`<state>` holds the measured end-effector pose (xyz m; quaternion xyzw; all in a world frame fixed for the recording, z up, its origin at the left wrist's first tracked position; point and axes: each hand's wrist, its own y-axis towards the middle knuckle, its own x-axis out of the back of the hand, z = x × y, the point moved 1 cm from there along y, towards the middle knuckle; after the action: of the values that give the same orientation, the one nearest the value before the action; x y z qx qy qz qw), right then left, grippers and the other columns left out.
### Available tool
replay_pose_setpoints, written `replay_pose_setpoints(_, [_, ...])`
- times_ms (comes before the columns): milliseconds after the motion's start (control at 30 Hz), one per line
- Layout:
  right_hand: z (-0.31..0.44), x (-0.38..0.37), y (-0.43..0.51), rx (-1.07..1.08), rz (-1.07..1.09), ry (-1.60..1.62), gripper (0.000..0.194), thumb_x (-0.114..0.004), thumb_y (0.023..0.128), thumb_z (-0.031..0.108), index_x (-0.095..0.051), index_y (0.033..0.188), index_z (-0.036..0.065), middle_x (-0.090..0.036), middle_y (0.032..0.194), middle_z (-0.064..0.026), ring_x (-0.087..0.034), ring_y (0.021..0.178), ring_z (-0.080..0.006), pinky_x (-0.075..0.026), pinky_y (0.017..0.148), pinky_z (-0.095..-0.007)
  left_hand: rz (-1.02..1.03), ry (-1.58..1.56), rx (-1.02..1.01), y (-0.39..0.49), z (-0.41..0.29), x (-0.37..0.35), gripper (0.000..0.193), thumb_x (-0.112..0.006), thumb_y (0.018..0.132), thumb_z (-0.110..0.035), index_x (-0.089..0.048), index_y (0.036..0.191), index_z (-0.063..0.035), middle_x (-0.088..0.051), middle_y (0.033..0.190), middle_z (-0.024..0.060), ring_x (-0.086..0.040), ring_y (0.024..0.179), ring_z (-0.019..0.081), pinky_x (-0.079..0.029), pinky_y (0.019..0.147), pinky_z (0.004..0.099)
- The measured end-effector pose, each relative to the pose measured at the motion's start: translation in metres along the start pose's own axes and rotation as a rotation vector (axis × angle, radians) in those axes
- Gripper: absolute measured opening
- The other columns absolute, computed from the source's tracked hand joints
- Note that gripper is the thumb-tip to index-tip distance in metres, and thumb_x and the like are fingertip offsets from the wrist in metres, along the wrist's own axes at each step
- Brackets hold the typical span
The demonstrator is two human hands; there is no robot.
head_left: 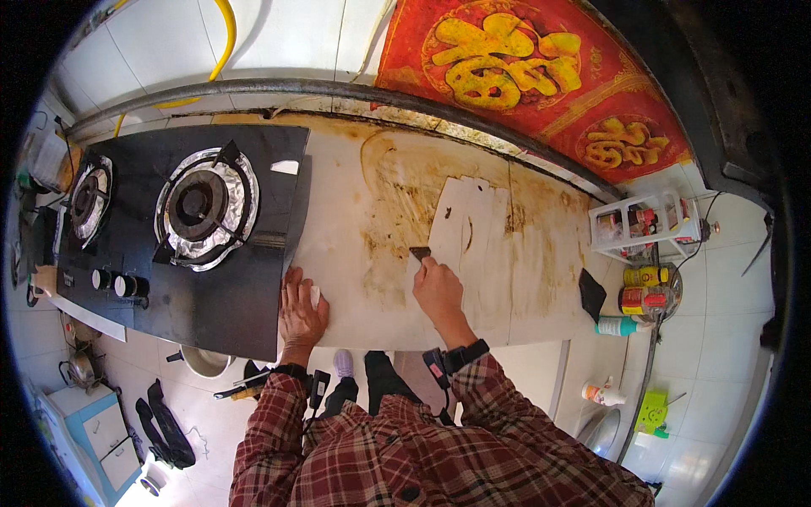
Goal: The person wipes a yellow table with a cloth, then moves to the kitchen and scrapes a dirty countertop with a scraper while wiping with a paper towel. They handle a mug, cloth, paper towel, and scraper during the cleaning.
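Note:
My right hand point(438, 291) is closed around a small scraper, its handle hidden in the fist. The dark, dirty scraper blade point(419, 253) touches the pale countertop point(345, 266). Brown greasy grime point(405, 190) coats the counter ahead of the blade. To the blade's right runs a paler strip point(472, 241) with ragged edges and a few dark flecks. My left hand point(301, 310) rests palm down by the right edge of the black gas hob point(253, 304). A small white patch shows beside its thumb, too small to identify.
A burner with a foil liner point(236, 237) sits on the hob. A metal pipe point(355, 90) runs along the back wall. At the right stand a white rack point(624, 225), a yellow-capped bottle point(645, 275) and a green bottle point(618, 326). A pot point(208, 361) is below the hob.

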<state>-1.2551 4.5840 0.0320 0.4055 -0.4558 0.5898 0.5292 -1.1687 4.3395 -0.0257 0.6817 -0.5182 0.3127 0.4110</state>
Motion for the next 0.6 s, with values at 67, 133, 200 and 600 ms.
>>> replay_pose_setpoints(67, [-0.001, -0.001, 0.024, -0.042, -0.047, 0.039, 0.018, -0.054, 0.086, 0.019, -0.061, 0.092, 0.003, -0.063, 0.078, -0.0232, -0.064, 0.074, -0.0415, -0.052, 0.063, -0.0510, 0.015, -0.003, 0.008, 0.001, 0.000, 0.001, 0.036, -0.061, 0.081, -0.014, -0.049, 0.111, 0.0013, -0.044, 0.130, 0.0232, -0.038, 0.128, 0.0426, -0.033, 0.106, 0.0501])
replay_pose_setpoints(133, [-0.003, -0.001, 0.051, -0.079, -0.071, 0.052, 0.018, -0.054, 0.085, 0.019, -0.063, 0.091, 0.005, -0.066, 0.081, -0.0223, -0.064, 0.078, -0.0411, -0.052, 0.067, -0.0511, 0.013, -0.035, 0.007, 0.002, -0.001, 0.002, 0.036, -0.061, 0.081, -0.013, -0.049, 0.111, 0.0016, -0.044, 0.130, 0.0237, -0.038, 0.127, 0.0430, -0.033, 0.106, 0.0504])
replay_pose_setpoints(200, [-0.005, 0.001, 0.077, -0.076, -0.091, 0.058, 0.019, -0.054, 0.084, 0.019, -0.064, 0.091, 0.005, -0.066, 0.082, -0.0223, -0.065, 0.079, -0.0408, -0.052, 0.069, -0.0502, 0.021, -0.038, 0.007, 0.003, -0.001, 0.003, 0.036, -0.061, 0.081, -0.013, -0.049, 0.111, 0.0019, -0.044, 0.130, 0.0241, -0.038, 0.127, 0.0432, -0.033, 0.106, 0.0506])
replay_pose_setpoints(600, [-0.037, 0.028, 0.186, -0.091, -0.061, 0.085, 0.019, -0.056, 0.084, 0.023, -0.063, 0.084, 0.005, -0.068, 0.089, -0.0158, -0.063, 0.085, -0.0389, -0.052, 0.071, -0.0461, 0.024, -0.063, 0.014, 0.005, 0.001, 0.002, 0.039, -0.060, 0.078, -0.012, -0.048, 0.111, 0.0019, -0.045, 0.128, 0.0238, -0.039, 0.126, 0.0433, -0.034, 0.105, 0.0502])
